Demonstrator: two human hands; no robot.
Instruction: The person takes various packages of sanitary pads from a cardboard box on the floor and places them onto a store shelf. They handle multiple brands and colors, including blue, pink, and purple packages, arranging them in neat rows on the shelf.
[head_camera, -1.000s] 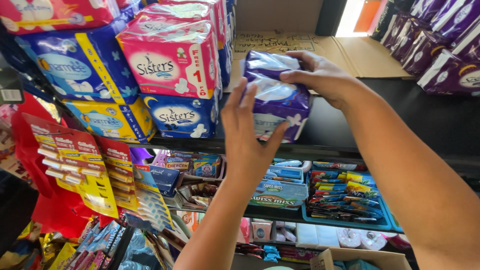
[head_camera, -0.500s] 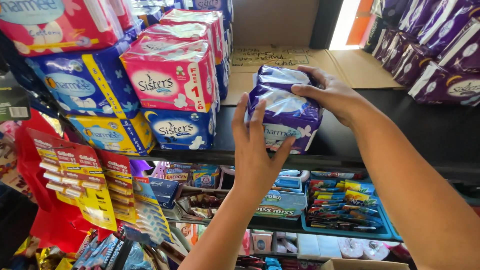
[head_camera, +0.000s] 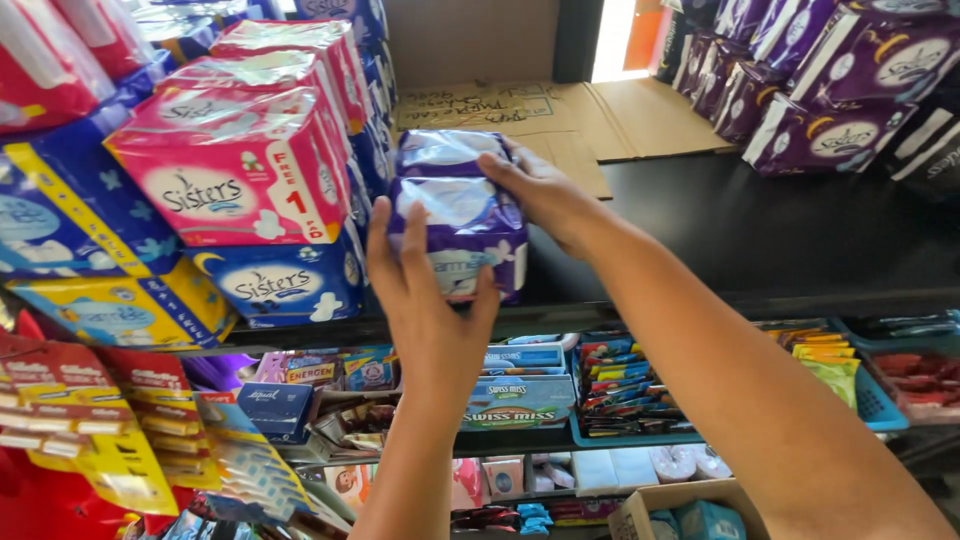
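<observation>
Head camera looked up at a black shelf (head_camera: 760, 240) running across the middle of the frame. Just left of centre, a purple pack (head_camera: 455, 215) of pads stood at the shelf's front edge, held between both hands. The left hand (head_camera: 425, 300) pressed flat against the pack's front face from below, fingers spread and pointing upward, thumb at the pack's lower right corner. The right hand (head_camera: 540, 195) came in from the right and lay over the pack's top right side, fingers curled onto the upper edge. Just beside the pack, to its left, sat a pink pack (head_camera: 235, 165) stacked on a dark blue pack (head_camera: 285, 285). More purple packs (head_camera: 840, 100) were piled at the upper right, well apart. Flattened cardboard (head_camera: 560, 105) lay behind on the shelf.
</observation>
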